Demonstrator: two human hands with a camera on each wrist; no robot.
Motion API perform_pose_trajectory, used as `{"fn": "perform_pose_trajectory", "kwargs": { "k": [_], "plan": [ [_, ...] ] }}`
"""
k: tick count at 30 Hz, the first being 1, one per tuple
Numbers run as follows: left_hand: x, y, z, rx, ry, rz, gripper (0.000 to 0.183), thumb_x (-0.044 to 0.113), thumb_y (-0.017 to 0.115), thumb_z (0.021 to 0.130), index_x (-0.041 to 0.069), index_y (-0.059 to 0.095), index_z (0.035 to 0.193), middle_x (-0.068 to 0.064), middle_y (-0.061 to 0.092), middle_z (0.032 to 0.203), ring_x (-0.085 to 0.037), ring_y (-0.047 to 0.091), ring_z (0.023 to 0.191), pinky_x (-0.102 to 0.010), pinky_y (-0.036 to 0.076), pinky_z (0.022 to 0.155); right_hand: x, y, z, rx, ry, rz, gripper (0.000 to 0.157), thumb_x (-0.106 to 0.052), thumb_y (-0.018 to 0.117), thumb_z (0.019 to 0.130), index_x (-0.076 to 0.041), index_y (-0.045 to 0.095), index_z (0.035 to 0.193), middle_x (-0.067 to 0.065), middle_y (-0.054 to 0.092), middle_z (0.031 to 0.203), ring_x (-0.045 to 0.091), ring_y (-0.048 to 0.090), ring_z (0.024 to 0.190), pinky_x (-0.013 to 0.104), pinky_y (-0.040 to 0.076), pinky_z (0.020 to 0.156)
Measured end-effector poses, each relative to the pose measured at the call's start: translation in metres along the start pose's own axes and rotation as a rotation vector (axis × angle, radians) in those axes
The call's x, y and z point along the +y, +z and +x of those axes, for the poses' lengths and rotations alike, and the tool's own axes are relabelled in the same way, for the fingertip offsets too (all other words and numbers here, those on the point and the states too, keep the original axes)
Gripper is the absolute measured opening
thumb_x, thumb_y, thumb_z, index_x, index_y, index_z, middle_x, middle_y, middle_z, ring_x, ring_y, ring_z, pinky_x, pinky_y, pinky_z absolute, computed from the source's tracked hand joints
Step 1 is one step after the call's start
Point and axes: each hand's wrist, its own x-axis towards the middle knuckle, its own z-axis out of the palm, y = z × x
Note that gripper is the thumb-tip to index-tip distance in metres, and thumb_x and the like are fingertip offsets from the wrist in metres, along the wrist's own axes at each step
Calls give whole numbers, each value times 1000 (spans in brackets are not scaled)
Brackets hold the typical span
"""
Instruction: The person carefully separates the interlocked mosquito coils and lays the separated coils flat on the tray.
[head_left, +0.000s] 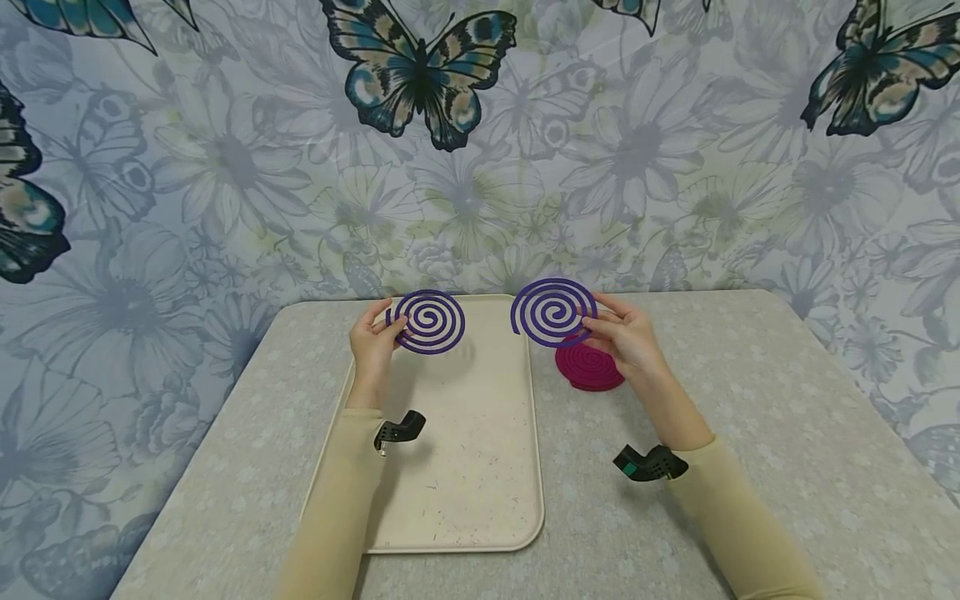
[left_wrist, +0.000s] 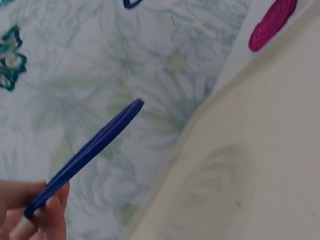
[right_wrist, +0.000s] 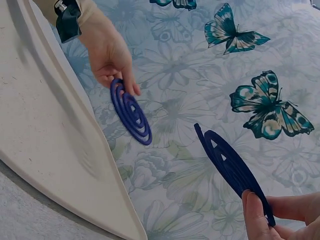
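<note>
My left hand (head_left: pixel 372 343) pinches a purple spiral mosquito coil (head_left: pixel 429 316) at its left edge, thumb in front. The coil is held up over the far part of a cream tray (head_left: pixel 457 467). A second purple coil (head_left: pixel 557 313) is gripped at its right edge between the thumb and fingers of my right hand (head_left: pixel 636 342). Both coils face me as single open spirals, side by side with a gap between them. In the left wrist view the left coil (left_wrist: pixel 87 155) appears nearly edge-on. A crimson coil (head_left: pixel 588 368) lies on the table, partly hidden behind the right hand and its coil.
Small dark crumbs are scattered over the tray, whose right rim (head_left: pixel 537 450) runs beside the crimson coil. The pale patterned table (head_left: pixel 720 383) extends to both sides. Behind it hangs a butterfly-print cloth (head_left: pixel 637 167). Each wrist wears a black camera mount (head_left: pixel 401 427).
</note>
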Motion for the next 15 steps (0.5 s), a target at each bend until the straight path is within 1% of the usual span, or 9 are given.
{"fn": "perform_pose_trajectory", "kwargs": {
  "k": [4, 7, 9, 12, 14, 15],
  "plan": [
    [-18, -11, 10, -67, -12, 85, 51, -2, 64, 87, 5, 50, 136, 13, 66, 72, 1, 64, 65, -13, 54, 60, 4, 2, 2, 17, 12, -5, 58, 15, 49, 89, 6, 30, 144, -1, 73, 77, 8, 70, 64, 20, 57, 56],
    [-30, -19, 17, -83, 1, 132, 52, -2, 64, 87, 6, 49, 137, 14, 65, 70, 1, 62, 63, -12, 53, 58, 8, 3, 3, 21, 19, -3, 56, 15, 50, 89, 6, 33, 142, -1, 73, 76, 8, 70, 64, 20, 57, 56],
    [-37, -23, 21, -71, 20, 154, 51, -2, 65, 86, 5, 50, 135, 15, 64, 68, 1, 61, 61, -11, 52, 57, 11, 4, 4, 24, 23, -9, 55, 15, 51, 89, 5, 35, 141, -1, 73, 76, 8, 70, 64, 20, 57, 56],
    [-45, -28, 26, -45, 68, 200, 49, -3, 66, 85, 2, 53, 132, 15, 64, 66, 3, 58, 57, -10, 49, 55, 15, 4, 5, 22, 18, -31, 55, 15, 51, 89, 6, 35, 141, -2, 73, 76, 7, 70, 65, 19, 57, 56],
    [-50, -29, 29, -20, 107, 242, 47, -4, 67, 83, 1, 55, 129, 10, 67, 67, 5, 56, 55, -8, 47, 54, 19, 5, 7, 27, 13, -44, 55, 15, 51, 89, 7, 35, 141, -3, 73, 76, 7, 70, 65, 19, 57, 55],
    [-52, -30, 30, -6, 125, 264, 47, -4, 68, 83, 0, 56, 128, 3, 69, 71, 6, 55, 55, -8, 47, 54, 21, 4, 8, 30, 10, -49, 55, 15, 51, 89, 7, 34, 141, -3, 72, 76, 7, 70, 65, 19, 57, 55]
  ]
}}
